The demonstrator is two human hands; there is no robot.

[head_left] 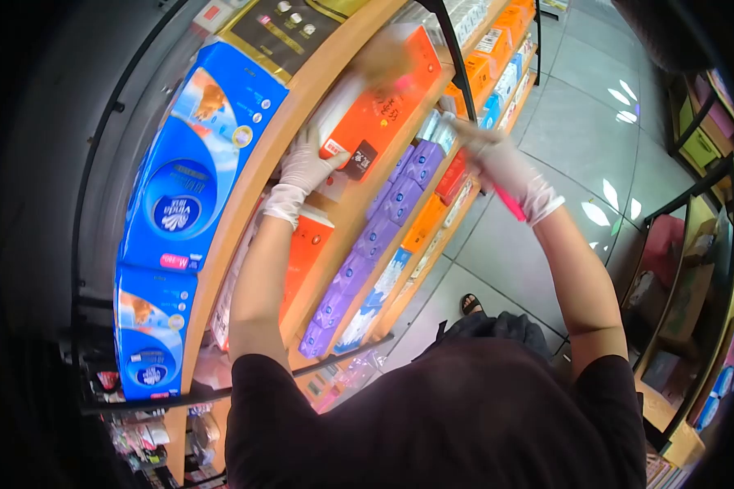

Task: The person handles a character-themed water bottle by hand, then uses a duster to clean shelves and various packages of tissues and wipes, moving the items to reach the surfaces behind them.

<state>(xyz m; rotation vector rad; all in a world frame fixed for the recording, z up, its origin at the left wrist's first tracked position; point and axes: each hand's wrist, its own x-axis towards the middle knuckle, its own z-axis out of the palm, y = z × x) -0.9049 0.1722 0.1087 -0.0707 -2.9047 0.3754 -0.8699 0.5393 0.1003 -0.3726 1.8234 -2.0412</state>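
Observation:
My left hand (303,169), in a thin white glove, grips the near end of a large orange tissue pack (391,106) on a wooden shelf. Its thumb lies on the printed face and its fingers reach over the pale side. My right hand (501,163), gloved too and blurred by motion, is closed round the pink handle of a duster (510,202) beside the rack. A blurred brownish tuft (383,62), seemingly the duster's head, lies over the upper part of the orange pack. Most of the shaft between them is hidden or smeared.
Blue tissue packs (175,183) fill the top shelf. Purple packs (375,232) line a lower shelf, with another orange pack (308,253) nearer me. A black metal frame (458,61) crosses between my hands. Tiled floor (567,106) lies right, with another stocked shelf (681,285) beyond.

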